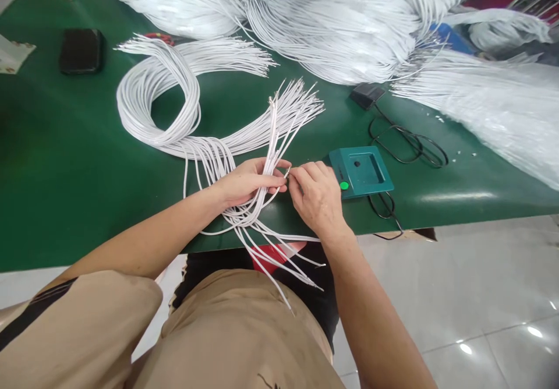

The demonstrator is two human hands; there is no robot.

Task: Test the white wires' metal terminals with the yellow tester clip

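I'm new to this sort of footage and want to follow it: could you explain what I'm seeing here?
Of course. There is no machine arm here, just a person's two bare hands. The single picture comes from a camera worn on the head, looking forward and down.

The left hand holds a bunch of white wires, some of whose ends hang over the table edge. The right hand has its fingers at the tip of one wire; whether they pinch it is too small to tell.

On the green table lie a looped wire bundle, larger heaps of white wire at the back, a black object at the far left, and a teal device with a green spot, just right of the right hand.
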